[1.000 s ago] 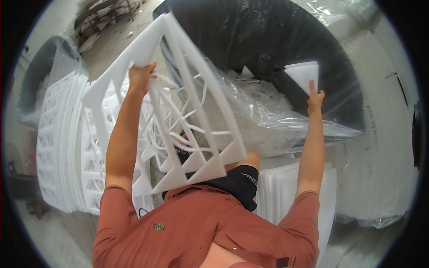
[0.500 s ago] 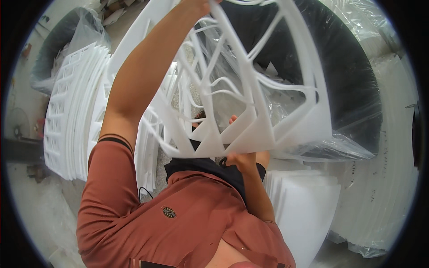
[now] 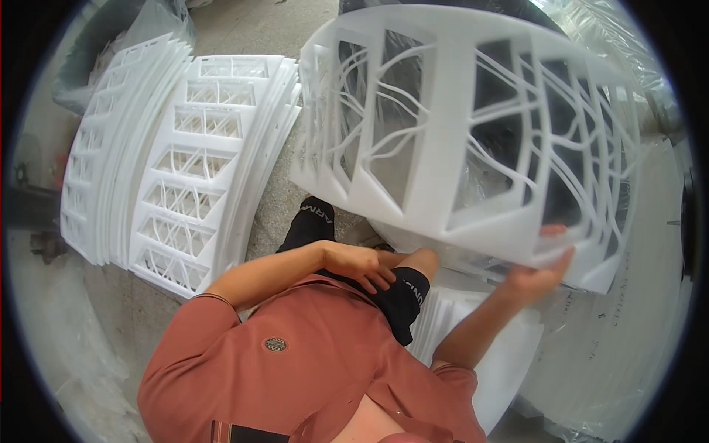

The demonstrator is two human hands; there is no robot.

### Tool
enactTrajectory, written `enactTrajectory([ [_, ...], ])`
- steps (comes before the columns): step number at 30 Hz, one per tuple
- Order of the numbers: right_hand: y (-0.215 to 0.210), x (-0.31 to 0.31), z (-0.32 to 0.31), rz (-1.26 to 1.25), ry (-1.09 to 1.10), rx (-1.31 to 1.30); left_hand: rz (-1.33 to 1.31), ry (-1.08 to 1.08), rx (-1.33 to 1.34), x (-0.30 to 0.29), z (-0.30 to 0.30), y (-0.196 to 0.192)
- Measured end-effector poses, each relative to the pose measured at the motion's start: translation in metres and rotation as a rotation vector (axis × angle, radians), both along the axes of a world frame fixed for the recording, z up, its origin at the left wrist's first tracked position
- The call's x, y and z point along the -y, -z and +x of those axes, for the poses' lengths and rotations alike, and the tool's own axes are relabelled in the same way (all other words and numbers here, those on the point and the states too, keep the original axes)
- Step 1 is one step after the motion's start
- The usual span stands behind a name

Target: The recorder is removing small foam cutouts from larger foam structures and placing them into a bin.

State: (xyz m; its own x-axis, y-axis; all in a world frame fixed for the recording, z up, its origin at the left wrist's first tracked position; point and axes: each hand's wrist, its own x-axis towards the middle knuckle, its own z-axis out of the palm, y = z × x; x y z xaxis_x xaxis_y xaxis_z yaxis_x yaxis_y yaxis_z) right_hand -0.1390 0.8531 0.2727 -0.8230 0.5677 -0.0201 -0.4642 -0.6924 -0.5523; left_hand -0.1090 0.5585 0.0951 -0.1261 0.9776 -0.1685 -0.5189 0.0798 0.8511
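A large white foam-like sheet (image 3: 445, 140) with cut-out windows and thin wavy strips spans the upper right, bowed and tilted. Its lower right edge is pinched by my right hand (image 3: 538, 275), thumb and fingers on either face. My left hand (image 3: 362, 264) hangs over my lap near the black shorts, empty, its fingers loosely bent and apart. Left of my legs stands a stack of similar white cut-out sheets (image 3: 166, 173), with another such stack (image 3: 92, 140) beside it.
A black bin lined with clear plastic (image 3: 480, 184) lies behind the held sheet, partly seen through its windows. Plain white sheets (image 3: 509, 354) stand by my right elbow. Wrapped white stacks (image 3: 635, 280) line the far right. Speckled floor (image 3: 251, 33) shows at the top.
The sheet has swung to the right and turned broadside. My left hand has let go of its top and dropped to my lap. My right hand has moved right with the lower edge.
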Motion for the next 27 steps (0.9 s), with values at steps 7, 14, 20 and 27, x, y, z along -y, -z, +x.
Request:
enactTrajectory([
  [7,-0.036,-0.058,0.054,0.091,-0.253,-0.118,0.701,-1.041,0.924,0.003,-0.046,0.072],
  [14,-0.039,-0.070,0.093,0.244,-0.206,-0.180,0.630,-1.683,0.695,0.129,-0.117,0.107],
  [20,-0.003,0.014,0.074,0.409,-0.380,-0.321,0.537,-1.808,-0.071,0.315,-0.001,-0.002],
  [27,0.019,0.116,-0.033,1.144,-1.331,-0.535,0.327,-2.379,-0.452,0.431,0.273,0.023],
])
